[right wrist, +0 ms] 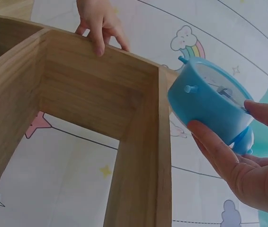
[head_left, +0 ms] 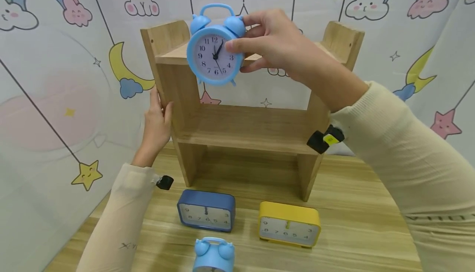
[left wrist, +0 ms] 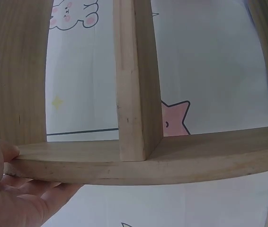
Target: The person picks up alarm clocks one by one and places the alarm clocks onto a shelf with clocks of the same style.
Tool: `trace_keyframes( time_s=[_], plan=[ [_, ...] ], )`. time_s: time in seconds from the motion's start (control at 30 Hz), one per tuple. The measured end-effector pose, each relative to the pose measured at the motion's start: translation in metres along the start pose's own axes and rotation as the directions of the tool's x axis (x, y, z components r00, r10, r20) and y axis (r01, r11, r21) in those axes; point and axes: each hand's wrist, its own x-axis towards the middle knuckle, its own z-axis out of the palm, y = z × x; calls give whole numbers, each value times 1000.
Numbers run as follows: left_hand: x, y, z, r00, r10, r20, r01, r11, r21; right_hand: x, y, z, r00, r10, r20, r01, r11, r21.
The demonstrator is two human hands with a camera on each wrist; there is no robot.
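Note:
My right hand (head_left: 274,45) holds a light blue twin-bell alarm clock (head_left: 208,63), its thumb over the dial's edge and its fingers round the side and back. The clock is upright, in front of the top left of a wooden shelf (head_left: 237,140). In the right wrist view the clock (right wrist: 209,101) shows its underside and small feet. My left hand (head_left: 157,125) grips the shelf's left side panel. In the left wrist view the thumb of that hand (left wrist: 15,194) lies on one face of the panel (left wrist: 91,172), with the fingers on the other.
On the table (head_left: 363,206) before the shelf stand a dark blue rectangular clock (head_left: 205,208) and a yellow one (head_left: 289,222). Nearer me, another light blue twin-bell clock (head_left: 214,255) is cut off by the frame edge. A patterned curtain (head_left: 55,111) hangs behind.

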Motion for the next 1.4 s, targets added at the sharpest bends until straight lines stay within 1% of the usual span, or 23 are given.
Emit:
trace_keyframes(
  time_s=[0.07, 0.17, 0.3, 0.47, 0.73, 1.07, 1.23, 1.4],
  plan=[
    [0, -1, 0, 1000, 4, -3, -4, 1000, 3, 2, -1, -1, 1000, 13, -7, -13, 1000, 28],
    [-1, -2, -1, 1000, 7, -10, -7, 1000, 9, 6, -2, -2, 1000, 0, -6, 1, 999, 45],
    [0, -2, -1, 1000, 8, -5, -8, 1000, 12, 12, -3, -5, 999, -43, -12, 43, 999, 7],
    [1, -1, 0, 1000, 6, 9, -6, 1000, 11, 20, -6, -4, 998, -61, -19, 61, 998, -11],
    [0, -2, 1, 1000, 4, 7, -4, 1000, 2, 33, -9, -1, 998, -59, -28, 59, 998, -6],
    [0, -1, 0, 1000, 6, 11, -6, 1000, -6, 50, -9, 2, 997, -59, -56, 54, 995, -89],
    [-1, 0, 0, 1000, 0, 11, 0, 1000, -1, 57, -8, 4, 997, -32, -75, 26, 996, -81],
    [-2, -1, 0, 1000, 6, 7, -6, 1000, -5, 63, -5, 7, 996, -31, -86, 24, 997, -72]
  ],
)
